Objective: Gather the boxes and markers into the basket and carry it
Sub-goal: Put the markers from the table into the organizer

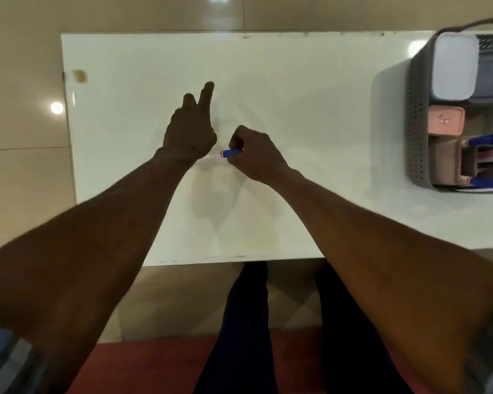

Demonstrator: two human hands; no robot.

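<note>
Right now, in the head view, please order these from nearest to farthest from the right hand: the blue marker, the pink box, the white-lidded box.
1. Blue marker: held in the right hand, table centre.
2. Pink box: in the grey basket, far right.
3. White-lidded box: basket's far end, top right.

Both bare forearms reach up from the bottom corners and converge near the middle of the frame. The left hand (190, 132) sits just left of centre, two fingers (207, 93) stretched upward, the others folded. The right hand (258, 155), just beside it, is curled into a closed grip, knuckles up, wrist angled toward lower right.
</note>
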